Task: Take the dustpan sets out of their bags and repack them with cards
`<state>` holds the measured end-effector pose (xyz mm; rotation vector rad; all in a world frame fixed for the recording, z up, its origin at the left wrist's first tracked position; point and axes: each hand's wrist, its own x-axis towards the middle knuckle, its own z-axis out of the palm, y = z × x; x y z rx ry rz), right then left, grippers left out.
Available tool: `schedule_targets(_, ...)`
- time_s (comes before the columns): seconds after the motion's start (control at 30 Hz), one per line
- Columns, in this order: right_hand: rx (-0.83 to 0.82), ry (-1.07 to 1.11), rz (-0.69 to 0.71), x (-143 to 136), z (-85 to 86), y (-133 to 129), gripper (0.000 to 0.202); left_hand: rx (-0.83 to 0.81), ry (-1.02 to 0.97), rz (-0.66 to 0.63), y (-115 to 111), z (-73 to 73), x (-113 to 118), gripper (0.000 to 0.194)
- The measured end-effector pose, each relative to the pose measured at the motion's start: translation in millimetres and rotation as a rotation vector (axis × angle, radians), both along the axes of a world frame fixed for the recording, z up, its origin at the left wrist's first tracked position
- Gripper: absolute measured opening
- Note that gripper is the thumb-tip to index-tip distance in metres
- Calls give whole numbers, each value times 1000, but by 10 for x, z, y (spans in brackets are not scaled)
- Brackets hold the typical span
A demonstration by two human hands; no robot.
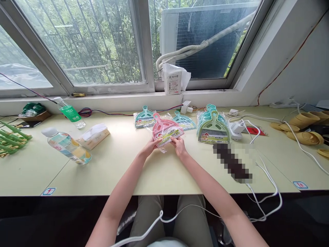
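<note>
A pink mini dustpan and brush set point(164, 127) in a clear plastic bag is held just above the table, tilted, with a printed label across its lower part. My left hand point(150, 147) grips its lower left corner. On the lower right edge, my right hand point(178, 144) is closed with the thumb over the label. Behind it lie two bagged blue-green dustpan sets, one to the left point(144, 117) and one to the right point(184, 120). A stack of several bagged sets, with a green dustpan set point(214, 128) in front, is to the right of my hands.
Two plastic bottles, one green-labelled point(70, 113) and one larger point(68, 145), stand left beside a tissue pack point(94, 136). A white power adapter point(236, 129) and loose white cables point(267, 175) occupy the right. Yellow-brown scoops point(305, 137) sit at the far right, green stalks point(12, 139) at the far left.
</note>
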<state>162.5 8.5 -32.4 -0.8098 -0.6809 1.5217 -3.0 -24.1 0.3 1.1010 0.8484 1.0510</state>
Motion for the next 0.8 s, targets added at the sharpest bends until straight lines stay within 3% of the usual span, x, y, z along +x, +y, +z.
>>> schedule_targets(0.3,-91,34,86,21,18,42,8,-19,20,79,71,-89,-34,66)
schedule_targets(0.43,-155,11,28,57,36,72,9,13,19,38,84,-110,-50,67)
schedule_targets(0.8,-225,-5,-18,142,7,135,23,56,104,-8,26,25,-68,70)
